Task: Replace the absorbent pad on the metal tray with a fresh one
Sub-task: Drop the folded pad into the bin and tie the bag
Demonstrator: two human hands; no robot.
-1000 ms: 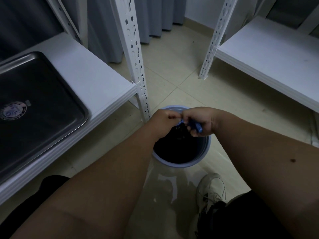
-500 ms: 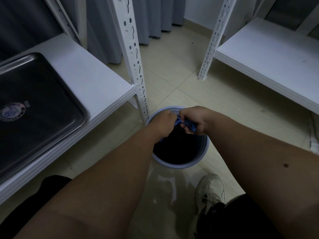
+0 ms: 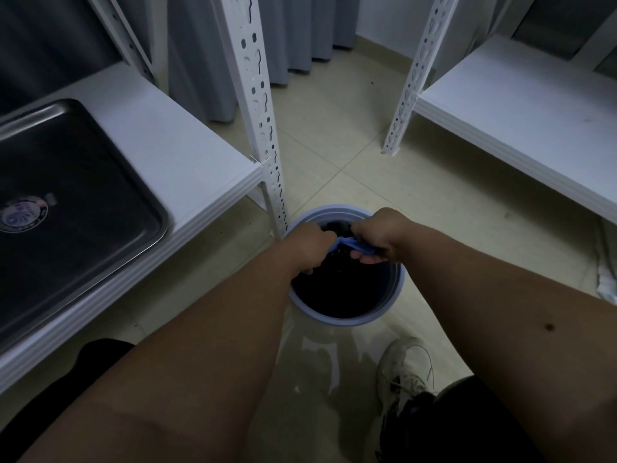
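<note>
Over the dark-lined blue bin, left hand and right hand both gripping a crumpled blue pad.

Brushed metal tray, matt white shelf, glossy tiled floor, smooth plastic bin

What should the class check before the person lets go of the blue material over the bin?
1. Both hands, left hand and right hand, grip the blue material: ok.
2. Material is above the bin opening: ok.
3. Bin stands upright on the floor: ok.
4. Tray on the shelf has no pad: ok.
5. Fresh pad within reach: cannot tell, none in view.
</note>
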